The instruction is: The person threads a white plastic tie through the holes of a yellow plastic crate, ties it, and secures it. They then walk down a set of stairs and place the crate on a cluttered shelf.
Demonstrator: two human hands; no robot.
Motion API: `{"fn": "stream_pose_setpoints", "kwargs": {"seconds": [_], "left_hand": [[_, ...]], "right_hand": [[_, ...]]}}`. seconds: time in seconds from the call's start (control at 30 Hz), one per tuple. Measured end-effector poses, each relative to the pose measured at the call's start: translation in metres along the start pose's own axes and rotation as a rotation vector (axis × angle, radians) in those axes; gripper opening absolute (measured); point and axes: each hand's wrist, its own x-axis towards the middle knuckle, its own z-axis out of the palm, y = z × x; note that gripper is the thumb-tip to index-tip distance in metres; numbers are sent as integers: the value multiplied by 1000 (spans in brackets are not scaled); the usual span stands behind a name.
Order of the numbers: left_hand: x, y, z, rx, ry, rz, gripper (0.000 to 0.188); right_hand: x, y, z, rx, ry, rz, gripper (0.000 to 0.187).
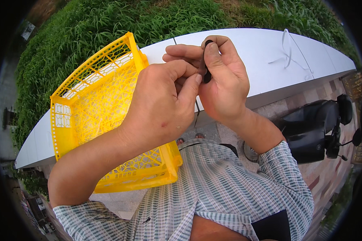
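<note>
My left hand (165, 94) and my right hand (227, 80) meet above the white ledge, in front of me. Between them is a small, dark, elongated piece (207, 74) with rounded ends, standing nearly upright; its exact kind I cannot make out. The right thumb presses it against the curled index finger. Left thumb and forefinger pinch together at its lower part, while my other left fingers are partly hidden behind the hand. A yellow plastic crate (173, 162) with latticed walls and floor lies under and beside my left forearm.
The white ledge (265, 50) curves across the view and carries the crate. Thin white strips (287, 52) lie on its right part. A black scooter (309, 128) stands on the paving at right. Tall green grass (181, 18) grows beyond the ledge.
</note>
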Motion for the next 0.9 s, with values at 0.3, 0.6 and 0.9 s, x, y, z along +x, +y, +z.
{"fn": "stream_pose_setpoints", "kwargs": {"seconds": [0.3,0.6,0.9], "left_hand": [[3,-11,0,129,57,309,9],[-5,-14,-1,728,-222,332,31],[-29,12,-94,737,-72,338,47]], "right_hand": [[3,10,4,19,-3,-67,19],[2,39,6,-222,99,-130,16],[29,-96,-134,-634,214,-609,18]]}}
